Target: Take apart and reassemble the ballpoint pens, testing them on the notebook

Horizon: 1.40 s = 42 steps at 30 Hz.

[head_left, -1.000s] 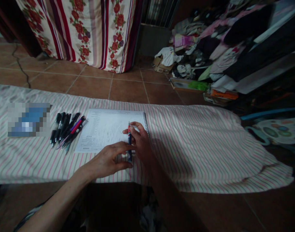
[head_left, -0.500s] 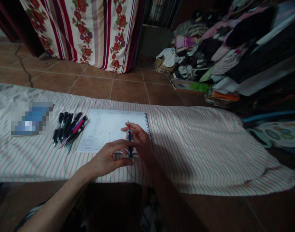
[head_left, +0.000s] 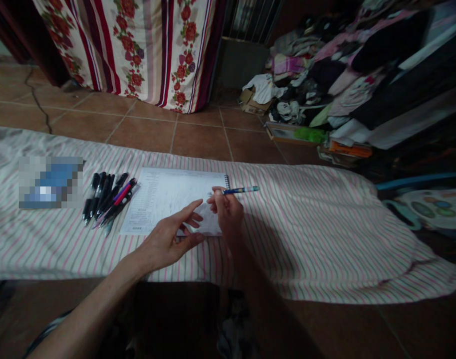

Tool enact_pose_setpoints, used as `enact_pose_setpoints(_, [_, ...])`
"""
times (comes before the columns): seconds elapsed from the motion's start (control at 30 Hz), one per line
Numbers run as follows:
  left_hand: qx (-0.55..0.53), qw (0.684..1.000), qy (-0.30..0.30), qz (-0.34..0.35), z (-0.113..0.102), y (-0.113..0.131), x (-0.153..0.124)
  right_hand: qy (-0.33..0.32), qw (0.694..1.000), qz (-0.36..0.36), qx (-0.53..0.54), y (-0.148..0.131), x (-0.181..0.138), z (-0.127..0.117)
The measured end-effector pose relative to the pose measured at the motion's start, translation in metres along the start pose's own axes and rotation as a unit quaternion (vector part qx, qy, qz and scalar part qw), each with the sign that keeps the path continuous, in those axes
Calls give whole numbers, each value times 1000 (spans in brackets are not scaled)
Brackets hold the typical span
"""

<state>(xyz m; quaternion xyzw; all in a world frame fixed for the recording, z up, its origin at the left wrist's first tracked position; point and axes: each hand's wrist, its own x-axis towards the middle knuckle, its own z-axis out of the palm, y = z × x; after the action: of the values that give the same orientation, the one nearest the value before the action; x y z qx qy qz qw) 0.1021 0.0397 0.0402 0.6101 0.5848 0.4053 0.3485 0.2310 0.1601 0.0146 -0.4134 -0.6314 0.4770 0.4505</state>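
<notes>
Between the thumb and fingers of my right hand (head_left: 228, 209) is a dark blue pen (head_left: 241, 190), its tip to the left and its back end to the right. That hand is over the right side of a spiral-bound notebook (head_left: 175, 192), whose pale page bears faint marks and some print at the left. My left hand (head_left: 173, 237) holds nothing; its fingers are apart above the page's lower part, pointing right toward the other hand. To the left of the notebook lies a bunch of pens (head_left: 106, 199), mostly black, with a pink and a purple one.
A striped cloth (head_left: 306, 224) covers the long low surface. At its left lies a pixelated blue-grey object (head_left: 50, 182). Beyond are the tiled floor (head_left: 201, 134), a flowered curtain (head_left: 153, 55) and a heap of clothes and boxes (head_left: 318, 75).
The pen has turned from upright between both hands to lying sideways in my right hand. My left hand has come off it. My right hand has moved slightly right.
</notes>
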Motion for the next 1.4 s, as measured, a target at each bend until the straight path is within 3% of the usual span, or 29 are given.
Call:
enact_pose_setpoints(0.07, [62,998,22,8,0,-3,2,25,999,40,-3,6,5,-3])
enact_pose_setpoints(0.17, [168,985,28,19,1,-6,5,11,997,73,-37,14,9,-6])
enact_pose_setpoints(0.37, [263,965,13,17,5,-15,6,6,994,66,-82,15,10,-8])
enact_pose_setpoints(0.57, [285,958,-19,28,8,-21,6,-9,993,51,-106,21,14,-8])
enact_pose_setpoints(0.93, [280,959,-20,31,7,-25,6,-64,980,17,-187,17,9,-7])
enact_pose_setpoints(1.23, [279,959,-23,32,6,-24,6,-48,975,16,-218,19,8,-5])
enact_pose_setpoints(1.4, [273,961,-19,37,6,-27,5,10,991,32,-131,18,7,-2])
